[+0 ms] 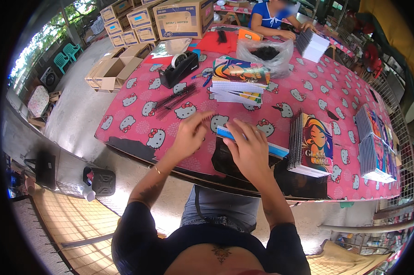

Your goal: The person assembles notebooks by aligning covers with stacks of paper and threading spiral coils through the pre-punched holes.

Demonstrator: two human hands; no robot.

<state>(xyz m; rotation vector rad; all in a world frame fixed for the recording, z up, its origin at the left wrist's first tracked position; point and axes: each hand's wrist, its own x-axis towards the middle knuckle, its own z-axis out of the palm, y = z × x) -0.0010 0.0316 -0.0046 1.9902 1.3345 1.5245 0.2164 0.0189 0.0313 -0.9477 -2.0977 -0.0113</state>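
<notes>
My left hand hovers over the pink table cover, index finger stretched out to the right and the other fingers partly bent; I see nothing held in it. My right hand lies across a long blue and white bar, its fingers stretched over the bar and its thumb on the near side. Beneath the bar is a dark, flat-sided object at the table's front edge, partly hidden by that hand. Just right of it stands a stack of spiral notebooks with an illustrated cover.
Loose black spiral coils, a black tape dispenser and another notebook stack lie beyond my hands. More notebooks stand far right. A plastic bag holds something black. Across the table, a person handles a notebook block. Cartons are stacked behind.
</notes>
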